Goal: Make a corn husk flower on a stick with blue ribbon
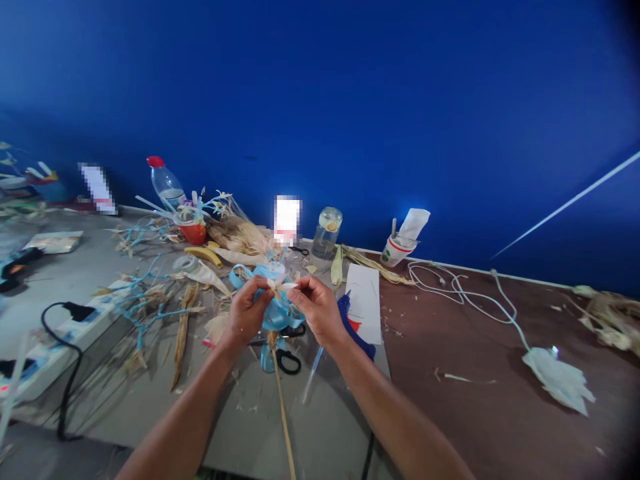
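Note:
My left hand (247, 308) and my right hand (316, 305) are raised together over the table, both pinched on a small pale husk flower (280, 287). A thin straw-coloured stem (283, 407) runs down from it toward me. Light blue ribbon (274, 313) loops behind and under my fingers. Black-handled scissors (289, 361) lie on the table just below my hands.
Dried corn husks (240, 235), blue-wrapped twigs (145, 303), a red cup (194, 232), a red-capped plastic bottle (166, 185), a glass jar (327, 233), a paper cup (395, 251), white paper (364, 301), a white cable (465, 293) and a power strip (55, 333) crowd the table.

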`<action>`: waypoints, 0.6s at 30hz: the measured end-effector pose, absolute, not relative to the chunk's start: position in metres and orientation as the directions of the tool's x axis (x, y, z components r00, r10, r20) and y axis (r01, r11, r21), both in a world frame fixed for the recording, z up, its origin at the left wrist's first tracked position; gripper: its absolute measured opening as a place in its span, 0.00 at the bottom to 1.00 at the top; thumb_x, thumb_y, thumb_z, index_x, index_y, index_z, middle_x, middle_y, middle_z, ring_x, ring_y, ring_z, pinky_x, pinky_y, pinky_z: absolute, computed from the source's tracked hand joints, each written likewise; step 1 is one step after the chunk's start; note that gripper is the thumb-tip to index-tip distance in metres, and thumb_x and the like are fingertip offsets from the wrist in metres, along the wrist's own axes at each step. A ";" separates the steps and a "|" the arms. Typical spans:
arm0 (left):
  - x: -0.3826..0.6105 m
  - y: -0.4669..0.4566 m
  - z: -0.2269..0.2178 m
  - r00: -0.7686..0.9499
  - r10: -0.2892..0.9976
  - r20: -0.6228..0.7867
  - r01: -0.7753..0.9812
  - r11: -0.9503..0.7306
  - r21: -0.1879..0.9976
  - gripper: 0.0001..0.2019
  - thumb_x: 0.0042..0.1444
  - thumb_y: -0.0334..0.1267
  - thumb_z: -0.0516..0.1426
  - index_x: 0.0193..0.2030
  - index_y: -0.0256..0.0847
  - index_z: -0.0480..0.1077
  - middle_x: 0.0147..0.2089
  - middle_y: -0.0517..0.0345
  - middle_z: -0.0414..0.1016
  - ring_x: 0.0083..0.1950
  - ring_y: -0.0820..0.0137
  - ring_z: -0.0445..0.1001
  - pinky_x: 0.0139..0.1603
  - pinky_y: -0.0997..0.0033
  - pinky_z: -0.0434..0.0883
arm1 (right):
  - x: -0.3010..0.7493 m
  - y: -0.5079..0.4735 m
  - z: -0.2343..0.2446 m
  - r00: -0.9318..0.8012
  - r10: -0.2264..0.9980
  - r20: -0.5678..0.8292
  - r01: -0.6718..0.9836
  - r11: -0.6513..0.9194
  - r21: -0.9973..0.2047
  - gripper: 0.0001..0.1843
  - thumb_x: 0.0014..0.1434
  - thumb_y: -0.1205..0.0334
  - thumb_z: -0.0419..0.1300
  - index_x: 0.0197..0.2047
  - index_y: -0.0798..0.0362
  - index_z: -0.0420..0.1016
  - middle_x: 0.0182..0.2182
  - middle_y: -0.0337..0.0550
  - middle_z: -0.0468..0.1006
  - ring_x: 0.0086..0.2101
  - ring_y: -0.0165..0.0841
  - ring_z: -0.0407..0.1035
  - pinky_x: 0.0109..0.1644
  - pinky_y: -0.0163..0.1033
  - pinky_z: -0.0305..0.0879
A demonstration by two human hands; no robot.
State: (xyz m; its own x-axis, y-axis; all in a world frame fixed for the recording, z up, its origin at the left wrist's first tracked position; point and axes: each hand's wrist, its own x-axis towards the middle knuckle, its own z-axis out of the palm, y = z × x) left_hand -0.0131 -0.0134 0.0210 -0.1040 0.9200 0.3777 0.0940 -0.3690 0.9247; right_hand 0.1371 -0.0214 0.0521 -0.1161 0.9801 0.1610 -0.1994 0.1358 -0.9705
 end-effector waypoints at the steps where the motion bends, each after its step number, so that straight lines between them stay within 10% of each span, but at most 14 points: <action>1: -0.013 -0.013 0.020 -0.100 0.926 0.365 0.094 -0.356 0.930 0.05 0.49 0.38 0.59 0.28 0.39 0.70 0.27 0.61 0.64 0.31 0.72 0.61 0.32 0.74 0.60 | 0.137 -0.023 0.054 -0.074 0.968 0.238 -0.131 0.227 -0.965 0.08 0.49 0.59 0.63 0.28 0.53 0.69 0.24 0.34 0.67 0.25 0.26 0.61 0.31 0.33 0.58; 9: -0.007 -0.015 0.023 -0.136 0.966 0.220 -0.048 -0.229 0.972 0.11 0.45 0.44 0.62 0.27 0.38 0.68 0.24 0.62 0.67 0.27 0.74 0.63 0.29 0.75 0.61 | 0.138 -0.031 0.054 -0.067 0.705 0.706 0.350 0.680 -0.645 0.04 0.56 0.66 0.56 0.30 0.53 0.71 0.28 0.41 0.70 0.32 0.31 0.65 0.38 0.39 0.62; 18: -0.008 -0.013 0.020 -0.148 0.972 0.183 -0.139 -0.203 0.969 0.12 0.43 0.44 0.63 0.27 0.38 0.69 0.24 0.63 0.67 0.26 0.75 0.64 0.29 0.76 0.62 | 0.132 -0.038 0.047 -0.104 0.719 0.687 0.367 0.669 -0.646 0.04 0.56 0.65 0.56 0.31 0.52 0.70 0.28 0.40 0.71 0.32 0.31 0.65 0.42 0.40 0.60</action>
